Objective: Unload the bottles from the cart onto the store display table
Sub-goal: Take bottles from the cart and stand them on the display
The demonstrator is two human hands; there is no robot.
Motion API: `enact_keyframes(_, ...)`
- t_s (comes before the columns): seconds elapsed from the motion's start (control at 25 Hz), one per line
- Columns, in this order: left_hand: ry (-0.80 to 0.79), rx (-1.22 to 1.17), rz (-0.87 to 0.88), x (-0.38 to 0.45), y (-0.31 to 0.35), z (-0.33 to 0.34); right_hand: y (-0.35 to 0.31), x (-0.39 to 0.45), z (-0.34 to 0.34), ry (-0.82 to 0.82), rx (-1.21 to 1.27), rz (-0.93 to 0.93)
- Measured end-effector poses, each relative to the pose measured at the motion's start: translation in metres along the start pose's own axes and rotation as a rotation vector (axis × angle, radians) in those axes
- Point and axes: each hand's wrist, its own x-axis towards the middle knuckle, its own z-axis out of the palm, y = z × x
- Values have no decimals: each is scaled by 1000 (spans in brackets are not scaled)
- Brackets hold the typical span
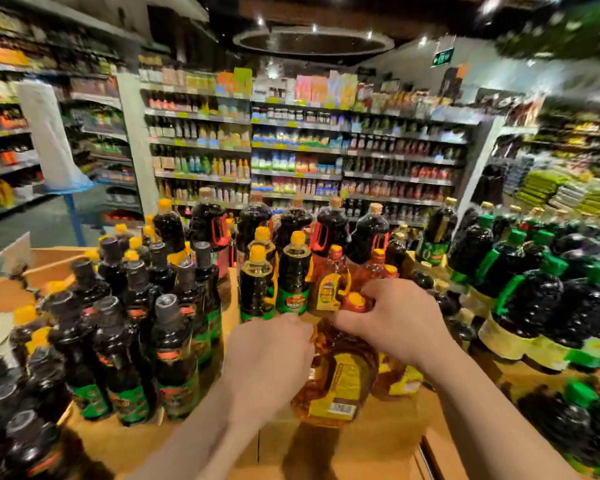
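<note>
One amber bottle (336,372): gripped by both hands on the display table (361,452).
Left hand (271,355): curled round its shoulder.
Right hand (395,320): pinching its orange cap (355,301).

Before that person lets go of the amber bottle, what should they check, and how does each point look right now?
1. Left hand grips the amber bottle at its shoulder: ok.
2. Right hand holds the orange cap: ok.
3. Bottle's base on the wooden display table: cannot tell; it looks tilted.
4. Free spot in front: ok, bare wood shows.
5. Neighbours: dark green-labelled bottles stand close on the left, tight.
6. Label facing outward: cannot tell.
</note>
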Motion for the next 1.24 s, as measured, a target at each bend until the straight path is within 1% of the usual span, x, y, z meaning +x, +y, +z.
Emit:
enact_keyframes(0.12,-77,107,-24,64,12,26,31,57,13,-52,-36,-74)
enact_keyframes(0.24,-159,22,-129,112,13,79,60,106,32,-112,-96,-114)
enact_keyframes(0.36,-80,26,-169,159,8,113,79,157,56,-185,-154,-156)
enact_keyframes(0.44,-136,-7,-222,177,4,136,85,182,71,-235,-178,-186)
enact_keyframes(0.56,-127,-19,-277,198,-2,163,93,208,92,-270,-168,-203)
enact_keyframes(0.76,-275,37,-325,215,1,194,111,224,128,-368,-209,-227)
enact_keyframes(0.88,-237,18,-326,217,7,199,117,228,132,-377,-215,-245)
enact_keyframes(1.04,-249,-25,-322,216,9,198,119,232,129,-426,-213,-271)
enact_keyframes(1.24,-331,-73,-397,211,14,194,113,229,120,-514,-230,-261)
